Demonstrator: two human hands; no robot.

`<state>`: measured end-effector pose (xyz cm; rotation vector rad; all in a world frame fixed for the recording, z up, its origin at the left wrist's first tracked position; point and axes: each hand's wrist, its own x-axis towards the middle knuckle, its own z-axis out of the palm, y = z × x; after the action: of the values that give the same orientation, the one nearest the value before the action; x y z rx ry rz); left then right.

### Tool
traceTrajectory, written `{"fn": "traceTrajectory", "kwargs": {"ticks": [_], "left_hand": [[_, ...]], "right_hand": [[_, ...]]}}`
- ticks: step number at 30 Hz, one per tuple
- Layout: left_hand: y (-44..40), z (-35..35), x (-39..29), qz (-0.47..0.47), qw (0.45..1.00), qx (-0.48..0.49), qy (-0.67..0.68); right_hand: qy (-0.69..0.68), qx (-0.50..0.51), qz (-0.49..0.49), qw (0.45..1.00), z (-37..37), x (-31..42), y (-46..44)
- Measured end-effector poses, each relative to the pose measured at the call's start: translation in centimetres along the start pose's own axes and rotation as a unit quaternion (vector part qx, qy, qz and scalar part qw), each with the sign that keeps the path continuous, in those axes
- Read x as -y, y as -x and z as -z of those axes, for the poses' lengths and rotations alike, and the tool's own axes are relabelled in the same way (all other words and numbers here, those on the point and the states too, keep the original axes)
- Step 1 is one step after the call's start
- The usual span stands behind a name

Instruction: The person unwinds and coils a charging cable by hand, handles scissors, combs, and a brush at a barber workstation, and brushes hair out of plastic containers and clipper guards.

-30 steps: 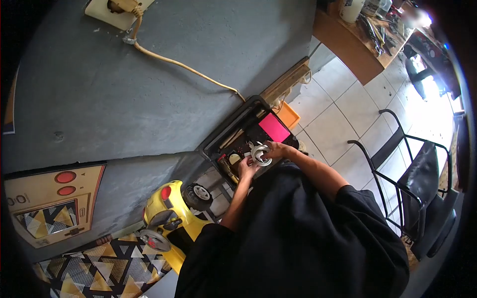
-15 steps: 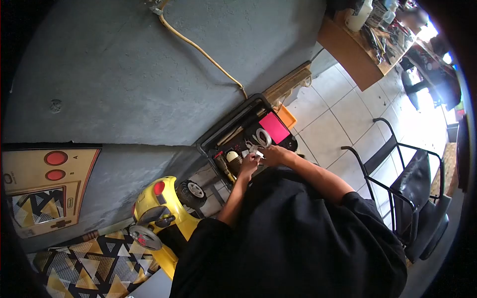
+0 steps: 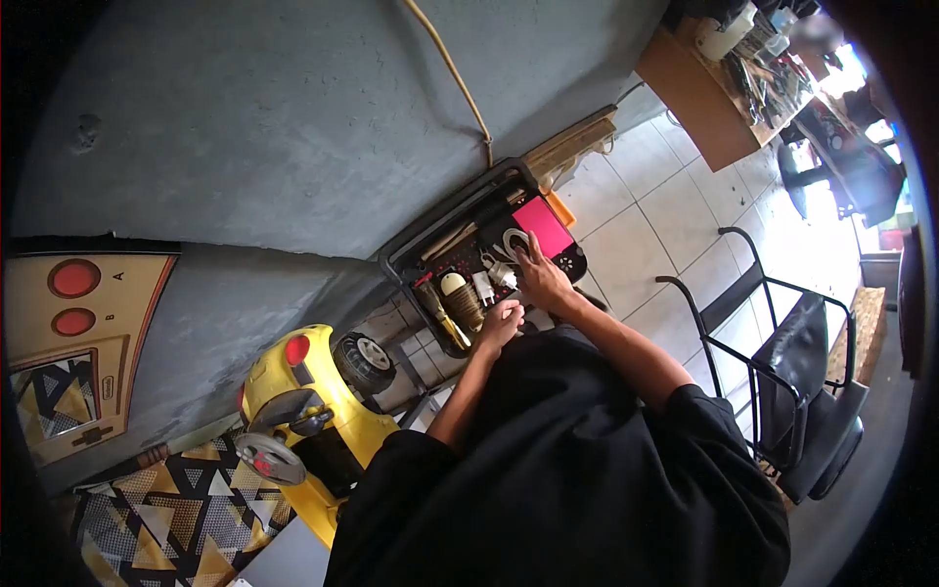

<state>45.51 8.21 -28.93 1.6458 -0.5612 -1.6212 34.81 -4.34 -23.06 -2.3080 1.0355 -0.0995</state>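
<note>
My right hand (image 3: 544, 280) reaches over a black tray (image 3: 396, 264), its fingers stretched out and apart beside a coiled white cable (image 3: 513, 241). Near those fingers, a white charger plug (image 3: 504, 275) lies in the tray, with another white adapter (image 3: 483, 287) to its left. Closer to my body, my left hand (image 3: 502, 324) is at the tray's near edge with its fingers curled. Whether anything is inside them is hidden. A pink square (image 3: 542, 227) lies at the tray's right end. Left of the adapters sit a ribbed brown and cream object (image 3: 462, 299) and a yellow-handled tool (image 3: 445, 319).
A grey wall (image 3: 245, 127) rises behind the tray. To the left stands a yellow toy car (image 3: 328, 386) with a black wheel (image 3: 364, 363). A black chair (image 3: 787, 342) is on the right, and a cluttered wooden table (image 3: 699, 98) at upper right.
The white plug piece at my hands now lies in the tray. My left hand has drawn back toward my body; my right fingers have stretched out toward the cable. The view has shifted slightly.
</note>
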Motion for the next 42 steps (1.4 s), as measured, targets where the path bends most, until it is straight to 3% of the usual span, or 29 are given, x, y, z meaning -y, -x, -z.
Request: {"fn": "traceTrajectory", "kwargs": {"ticks": [2,4,6,10,11,14,15,18,20,22,24,26,27,28,30,31,35,39,42], "left_hand": [[0.6,-0.3,-0.9,0.003,0.999,-0.008,0.046],[0.0,0.2,-0.3,-0.006,0.998,-0.011,0.054],[-0.3,0.6,-0.3,-0.034,0.995,-0.028,0.085],[-0.4,2.4,-0.1,-0.002,0.997,-0.041,0.062],[-0.5,2.9,0.1,-0.007,0.998,-0.042,0.051],[-1.0,3.6,0.8,-0.027,0.997,-0.06,-0.048],[-1.4,3.1,0.6,-0.073,0.988,-0.113,-0.082],[-1.8,3.2,0.0,-0.033,0.99,-0.089,-0.106],[-3.4,3.4,2.2,-0.008,0.994,-0.059,-0.095],[-4.1,3.0,3.2,-0.068,0.97,-0.121,-0.201],[-4.7,2.6,4.0,-0.029,0.974,-0.102,-0.198],[-5.4,2.0,4.6,-0.031,0.988,-0.143,-0.057],[-4.4,1.9,2.6,-0.013,0.985,-0.147,-0.084],[-6.0,1.7,2.9,-0.016,0.986,-0.162,-0.027],[-6.3,2.2,1.1,0.035,0.996,-0.088,-0.001],[-5.3,1.2,-1.3,0.041,0.988,-0.147,-0.004],[-9.2,1.8,2.5,0.001,0.98,-0.176,-0.09],[-6.9,0.9,0.6,-0.051,0.975,-0.198,-0.085],[-6.5,-0.1,-0.7,0.034,0.99,-0.132,0.024]], "right_hand": [[-0.032,0.08,-0.123,0.989,-0.7,-0.1,-0.7],[-0.042,0.08,-0.133,0.987,-2.5,-0.7,-0.6],[-0.072,0.037,-0.075,0.994,-3.9,-0.8,0.4],[-0.114,0.003,0.011,0.993,-4.3,-1.1,-0.9],[-0.13,0.038,-0.029,0.99,-4.4,-0.9,-1.2],[-0.097,0.047,-0.009,0.994,-6.9,-0.6,-1.1],[-0.069,0.116,-0.018,0.991,-6.5,0.0,-1.0],[-0.03,0.142,0.038,0.989,-6.2,0.1,-0.5],[-0.05,0.138,0.029,0.989,-7.0,-0.7,0.0],[-0.056,0.075,0.025,0.995,-7.4,-1.4,0.6],[-0.038,0.088,0.006,0.995,-7.0,-1.5,1.5],[-0.032,0.176,-0.037,0.983,-5.4,-0.4,2.6],[-0.041,0.2,-0.04,0.978,-5.2,-0.3,3.1],[-0.044,0.203,-0.046,0.977,-5.6,-0.9,3.6],[-0.057,0.12,0.059,0.989,-6.6,-1.7,5.0],[-0.089,0.14,0.02,0.986,-5.9,-1.3,5.4],[-0.128,0.11,0.012,0.986,-5.9,-2.4,6.5],[-0.13,0.126,0.037,0.983,-5.7,-4.7,6.6],[-0.148,0.137,0.068,0.977,-4.6,-5.7,5.6]]}}
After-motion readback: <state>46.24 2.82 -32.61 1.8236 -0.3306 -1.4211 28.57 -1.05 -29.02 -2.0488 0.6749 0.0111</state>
